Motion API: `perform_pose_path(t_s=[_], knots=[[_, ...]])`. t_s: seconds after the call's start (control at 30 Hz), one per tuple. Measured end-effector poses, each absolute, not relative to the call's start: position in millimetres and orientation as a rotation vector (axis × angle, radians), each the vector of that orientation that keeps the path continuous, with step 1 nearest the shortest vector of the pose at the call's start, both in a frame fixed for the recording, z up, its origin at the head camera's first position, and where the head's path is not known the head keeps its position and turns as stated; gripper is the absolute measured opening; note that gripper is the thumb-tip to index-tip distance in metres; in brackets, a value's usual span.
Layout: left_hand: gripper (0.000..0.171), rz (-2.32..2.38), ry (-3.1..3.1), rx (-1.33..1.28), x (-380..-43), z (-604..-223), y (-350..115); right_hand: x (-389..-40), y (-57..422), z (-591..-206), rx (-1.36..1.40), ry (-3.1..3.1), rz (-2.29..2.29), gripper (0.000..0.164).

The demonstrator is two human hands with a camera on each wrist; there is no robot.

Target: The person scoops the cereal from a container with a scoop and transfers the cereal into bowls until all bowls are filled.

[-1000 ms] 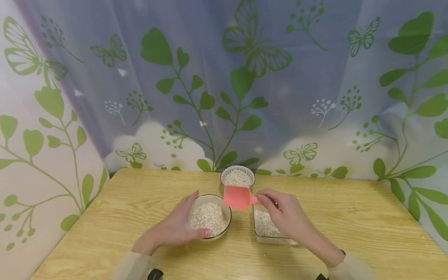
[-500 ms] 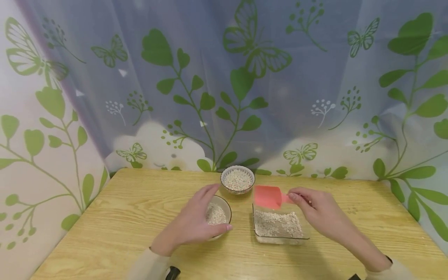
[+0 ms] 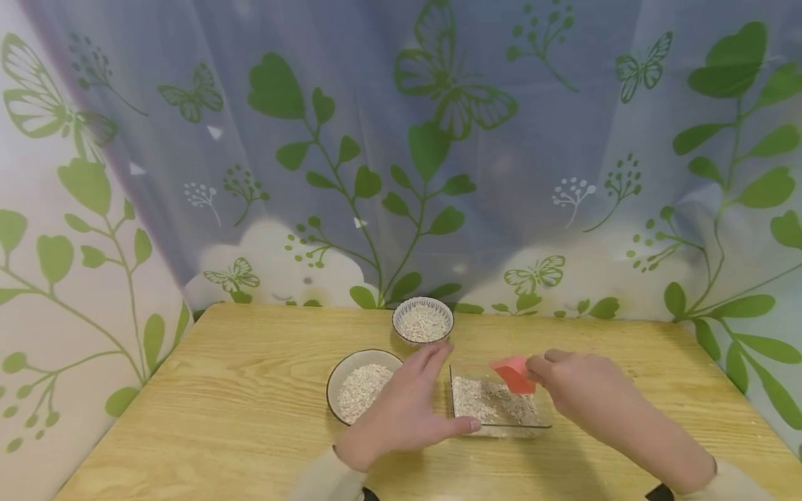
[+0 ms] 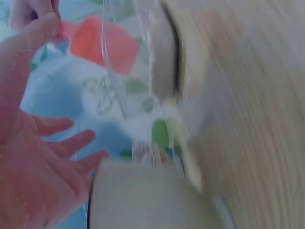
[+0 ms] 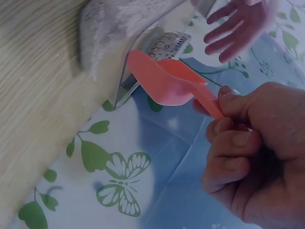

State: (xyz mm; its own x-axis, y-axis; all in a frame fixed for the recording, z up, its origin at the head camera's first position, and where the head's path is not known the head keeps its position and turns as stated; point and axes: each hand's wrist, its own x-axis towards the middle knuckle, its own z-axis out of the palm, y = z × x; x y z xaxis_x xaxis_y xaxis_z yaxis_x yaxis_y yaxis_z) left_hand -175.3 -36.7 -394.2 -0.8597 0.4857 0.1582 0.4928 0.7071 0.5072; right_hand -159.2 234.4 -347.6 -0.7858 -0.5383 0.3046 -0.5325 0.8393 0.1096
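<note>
A pink plastic scoop [image 3: 515, 376] is tilted over the rectangular glass container [image 3: 501, 430], which holds oats. My right hand [image 3: 598, 386] grips its handle, with fingers curled round it in the right wrist view. My left hand [image 3: 407, 410] hovers between the cream bowl and the glass container, its fingers extended and nothing held. Its thumb overlaps the container's near left corner; I cannot tell whether it touches. The dark-rimmed cream bowl [image 3: 335, 379] holds oats [image 3: 363, 391] and is partly covered by the left hand. Inside the glass container the oats [image 3: 479, 398] lie unevenly.
A smaller patterned bowl [image 3: 423, 342] with oats stands farther back on the wooden table [image 3: 250, 390]. Behind the table hangs a curtain [image 3: 501, 181] printed with leaves and butterflies. A few tiny crumbs lie on the wood.
My left hand has let go of the cream bowl and moved right towards the glass container. My right hand has carried the scoop right, from between the bowls, and tipped it down over the container.
</note>
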Motion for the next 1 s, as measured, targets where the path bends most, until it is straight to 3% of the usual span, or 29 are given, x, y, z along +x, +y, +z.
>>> perform_pose_path(t_s=[0.2,0.5,0.83,1.0], knots=[[0.111,-0.862,-2.891,-0.895,-172,-401,-14,-159,236,-355,0.985,-2.515,-0.314,0.037],[0.114,-0.817,-2.976,-0.88,-176,-413,-1,-160,238,-363,1.191,-2.35,-0.591,0.033],[0.109,-0.756,-2.963,-0.846,-177,-417,2,-153,230,-358,1.017,-2.64,-0.394,0.026],[0.113,-0.903,-2.96,-0.756,-175,-422,6,-157,226,-351,0.822,-2.976,0.037,0.028]])
